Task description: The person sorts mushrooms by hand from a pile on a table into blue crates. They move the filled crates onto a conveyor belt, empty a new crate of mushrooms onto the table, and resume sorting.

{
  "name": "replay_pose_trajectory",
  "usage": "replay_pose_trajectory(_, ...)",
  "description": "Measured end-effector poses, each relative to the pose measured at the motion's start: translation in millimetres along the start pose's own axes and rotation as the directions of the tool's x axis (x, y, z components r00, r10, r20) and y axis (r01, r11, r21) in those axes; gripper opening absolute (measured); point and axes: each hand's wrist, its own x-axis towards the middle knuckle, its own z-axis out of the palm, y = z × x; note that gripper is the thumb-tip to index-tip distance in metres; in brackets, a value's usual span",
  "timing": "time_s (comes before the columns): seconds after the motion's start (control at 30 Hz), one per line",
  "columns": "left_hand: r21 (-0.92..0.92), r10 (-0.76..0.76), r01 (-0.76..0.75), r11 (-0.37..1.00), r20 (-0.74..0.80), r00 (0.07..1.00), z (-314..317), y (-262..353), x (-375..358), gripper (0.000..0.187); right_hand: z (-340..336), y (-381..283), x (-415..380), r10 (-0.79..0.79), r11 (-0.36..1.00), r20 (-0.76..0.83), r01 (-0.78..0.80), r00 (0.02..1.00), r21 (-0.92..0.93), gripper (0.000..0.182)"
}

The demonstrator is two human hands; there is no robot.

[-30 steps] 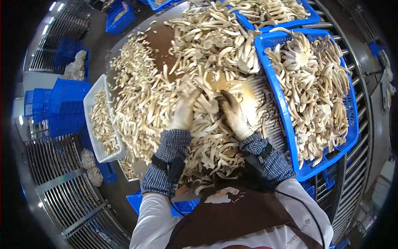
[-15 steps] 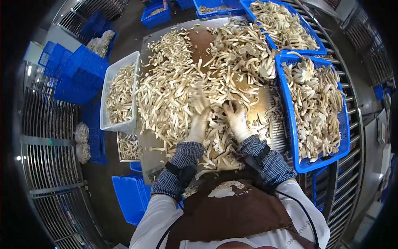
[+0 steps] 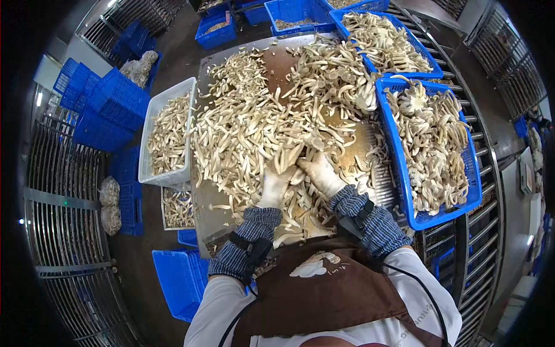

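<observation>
My left hand (image 3: 276, 184), in a pale glove, is closed around several long pale mushrooms (image 3: 286, 157) that stick out past its fingers. Close beside it, my right hand (image 3: 321, 172) has its gloved fingers curled in, almost touching the left. A flat-capped mushroom (image 3: 315, 142) shows just beyond the right fingers, seemingly in their grip. Both hands are over a wide loose pile of mushrooms (image 3: 237, 130) spread on the metal table (image 3: 215, 202).
A white tub (image 3: 143, 144) of mushrooms stands at the table's left edge. To the right, a blue basket (image 3: 407, 191) heaped with mushroom clusters rests by the roller conveyor (image 3: 488, 191). Another full blue basket (image 3: 433, 65) sits behind it. Blue crates (image 3: 118, 95) are stacked at left.
Both hands have come slightly lower in the view. My left hand, blurred before, now holds several mushrooms. My right fingers have turned inward toward the left hand.
</observation>
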Motion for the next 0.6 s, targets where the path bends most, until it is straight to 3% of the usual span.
replay_pose_trajectory(0.03,-0.063,0.021,-0.024,0.998,-0.052,0.998,-3.8,2.1,0.6,0.061,-0.8,-6.7,-2.8,0.109,0.942,0.076,-0.128,0.991,0.311,0.053)
replay_pose_trajectory(0.07,-0.123,0.042,-0.055,0.991,-0.103,0.994,-7.8,3.8,1.3,0.062,-3.7,-5.5,1.7,0.149,0.955,0.015,-0.148,0.989,0.259,0.056)
replay_pose_trajectory(0.1,-0.179,0.064,-0.091,0.98,-0.155,0.986,-12.0,5.2,2.2,0.064,-9.0,5.9,11.7,0.135,0.822,0.157,-0.199,0.978,0.534,0.047)
replay_pose_trajectory(0.13,-0.18,0.06,-0.087,0.98,-0.152,0.987,-9.5,5.4,1.5,0.064,-9.9,-7.3,5.3,0.126,0.809,0.206,-0.221,0.97,0.545,0.038)
replay_pose_trajectory(0.17,-0.075,-0.09,0.084,0.994,-0.081,0.993,-4.3,7.7,0.2,0.068,-9.7,-20.4,-1.2,0.117,0.796,0.255,-0.244,0.96,0.554,0.03)
replay_pose_trajectory(0.23,0.164,-0.399,0.393,0.905,0.008,0.917,5.7,9.7,-1.2,0.077,-1.7,-4.8,3.6,-0.012,0.951,0.198,-0.051,0.98,0.305,0.018)
replay_pose_trajectory(0.27,0.174,-0.192,0.192,0.966,-0.019,0.981,5.8,-5.0,5.5,0.064,-3.6,-18.4,-0.5,0.042,0.957,0.2,-0.097,0.979,0.272,0.016)
replay_pose_trajectory(0.3,0.176,-0.193,0.193,0.965,-0.018,0.981,-0.3,-16.1,10.8,0.064,-6.1,-16.5,5.2,0.042,0.957,0.199,-0.096,0.979,0.274,0.016)
replay_pose_trajectory(0.37,0.2,-0.136,0.193,0.961,-0.265,0.954,12.4,8.5,11.7,0.044,-13.6,2.9,21.9,0.19,0.878,0.157,-0.239,0.969,0.415,0.02)
replay_pose_trajectory(0.4,0.157,-0.076,0.131,0.979,-0.31,0.948,-9.6,-23.6,26.2,0.033,-22.5,24.2,27.2,0.095,0.939,0.099,-0.122,0.991,0.321,0.022)
replay_pose_trajectory(0.43,0.164,-0.104,0.154,0.974,-0.282,0.954,-3.6,-14.9,28.8,0.043,-20.7,24.3,29.4,0.1,0.937,0.093,-0.126,0.991,0.325,0.022)
replay_pose_trajectory(0.47,0.504,0.074,-0.04,0.863,-0.049,0.996,-12.8,-30.1,43.5,0.048,-15.2,24.6,33.3,0.043,0.925,0.038,-0.054,0.998,0.375,0.021)
replay_pose_trajectory(0.5,0.599,0.126,-0.148,0.787,0.079,0.989,-11.4,-38.1,41.9,0.05,-13.6,25.0,36.3,-0.01,0.908,-0.018,0.017,1.0,0.419,0.021)
replay_pose_trajectory(0.53,0.667,0.177,-0.271,0.694,0.207,0.962,-0.7,-31.0,37.1,0.052,-21.9,13.5,30.3,0.086,0.915,0.115,-0.124,0.99,0.384,0.024)
replay_pose_trajectory(0.57,0.7,0.223,-0.396,0.594,0.329,0.918,10.1,-23.7,32.2,0.054,-28.9,8.4,31.8,0.054,0.976,0.103,-0.074,0.993,0.204,0.028)
replay_pose_trajectory(0.6,0.685,0.011,-0.167,0.709,0.226,0.974,11.7,-12.7,37.2,0.055,-30.6,6.6,35.3,0.092,0.921,0.083,-0.116,0.992,0.372,0.029)
